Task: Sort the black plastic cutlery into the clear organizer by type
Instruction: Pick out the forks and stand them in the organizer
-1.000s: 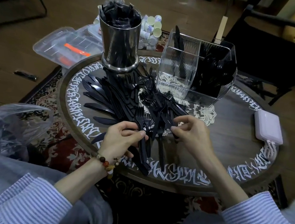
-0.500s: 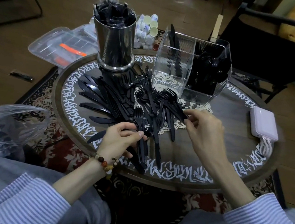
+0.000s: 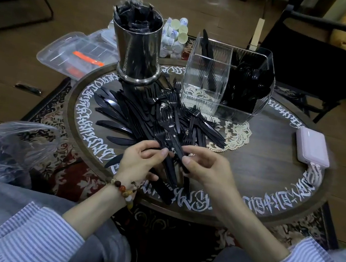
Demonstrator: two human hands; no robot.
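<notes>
Two hands, left [image 3: 140,161] and right [image 3: 204,166], pinch black forks [image 3: 171,150] above round lettered table [image 3: 270,174] on patterned rug [image 3: 47,108]; wood floor beyond.

left hand [image 3: 140,161] grips forks [image 3: 167,143] | right hand [image 3: 207,169] pinches one | organizer [image 3: 227,81] behind

Round table [image 3: 271,163] bearing all items | steel canister [image 3: 138,47] standing rear left | organizer [image 3: 227,81] sitting rear right | cutlery pile [image 3: 158,116] lying before both | power bank [image 3: 312,146] resting at right edge | both hands [image 3: 140,161] [image 3: 206,169] meeting at pile's near end
</notes>
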